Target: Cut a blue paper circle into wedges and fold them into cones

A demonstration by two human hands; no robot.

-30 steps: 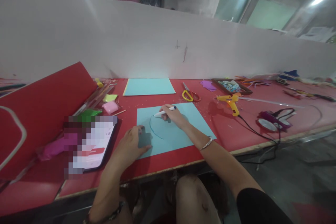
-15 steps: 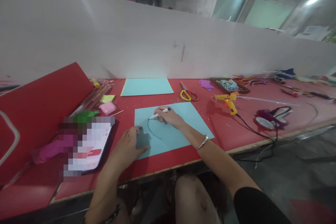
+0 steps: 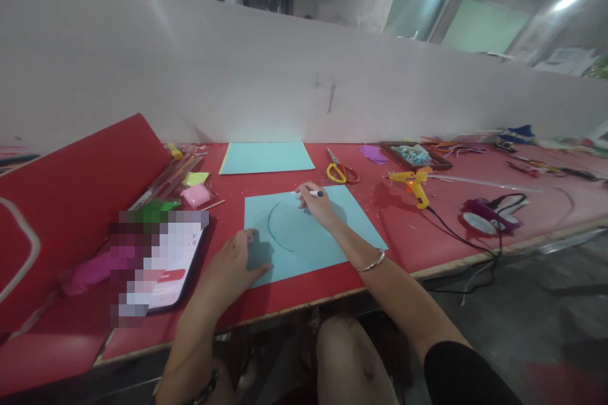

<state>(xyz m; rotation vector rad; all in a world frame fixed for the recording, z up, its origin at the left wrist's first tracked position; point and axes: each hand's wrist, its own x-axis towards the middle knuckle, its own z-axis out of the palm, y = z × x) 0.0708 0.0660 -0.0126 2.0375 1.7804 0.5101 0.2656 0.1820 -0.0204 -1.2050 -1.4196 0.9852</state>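
A light blue sheet of paper [image 3: 304, 247] lies on the red tabletop in front of me. On its left half runs a dark curved line [image 3: 269, 226], like part of a circle. My right hand [image 3: 313, 202] is closed round a white marker [image 3: 313, 193] with a dark end, near the sheet's far edge. Whether the tip touches the paper is too small to tell. My left hand [image 3: 237, 259] rests over the sheet's left edge, thumb and fingers apart, holding nothing.
Behind lie a stack of light blue sheets [image 3: 266, 157] and scissors [image 3: 342, 173]. To the right are a yellow glue gun [image 3: 412, 185] with a black cord, a brown tray [image 3: 439, 160] and a purple-white roll [image 3: 491, 218]. A phone [image 3: 173, 266] sits left, near colourful clay packs [image 3: 196, 195].
My right hand has moved the marker right and away from me, and the curved line now reaches further up. My left hand has stayed in place.
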